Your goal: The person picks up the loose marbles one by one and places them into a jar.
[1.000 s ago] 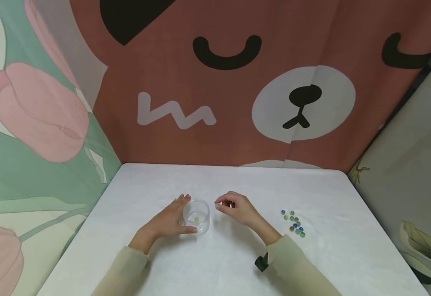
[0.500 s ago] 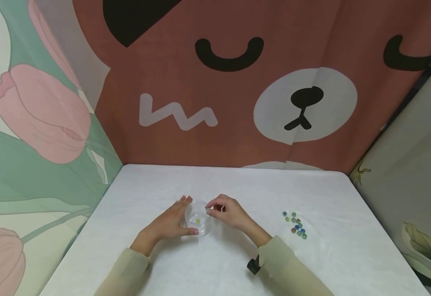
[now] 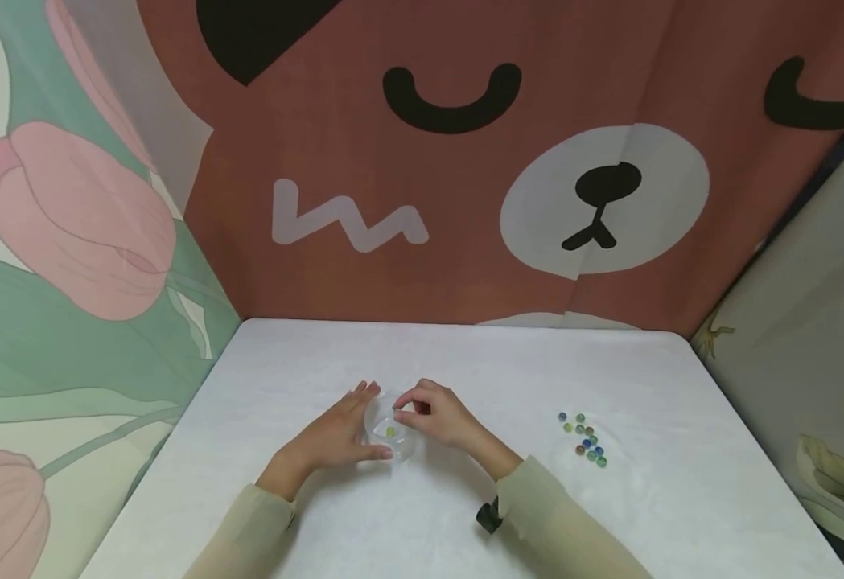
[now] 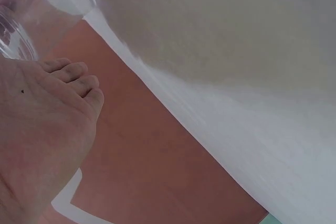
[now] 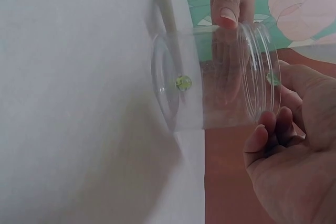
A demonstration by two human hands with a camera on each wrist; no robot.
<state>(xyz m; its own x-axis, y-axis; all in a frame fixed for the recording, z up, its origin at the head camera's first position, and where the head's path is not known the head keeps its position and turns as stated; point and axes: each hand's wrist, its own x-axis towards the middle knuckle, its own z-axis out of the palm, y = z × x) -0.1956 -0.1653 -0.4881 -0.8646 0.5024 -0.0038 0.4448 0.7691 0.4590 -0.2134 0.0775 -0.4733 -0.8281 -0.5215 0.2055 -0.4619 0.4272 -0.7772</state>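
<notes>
A clear plastic jar (image 5: pixel 194 114) with a ridged neck stands upright on the table. My left hand (image 3: pixel 331 434) holds it from the left, thumb on the near side and fingers around the far side. One yellow-green marble (image 5: pixel 184 82) lies on the jar's bottom. Over the jar's mouth, my right hand (image 3: pixel 442 414) pinches a green marble (image 5: pixel 273 78) between thumb and forefinger. Its other fingers are curled, their tips close to the rim in the right wrist view. In the left wrist view, the left palm (image 4: pixel 47 114) covers part of the jar.
Several blue, green, yellowish and brown marbles (image 3: pixel 586 443) lie loosely grouped on the white table (image 3: pixel 494 362), right of the hands. A brown cartoon-bear backdrop (image 3: pixel 364 289) rises behind the far edge, with floral cloths at both sides. A small black device (image 3: pixel 489 516) sits at the right wrist.
My right hand has moved left with its marble, from beside the jar to over its mouth. The left hand keeps its hold on the jar.
</notes>
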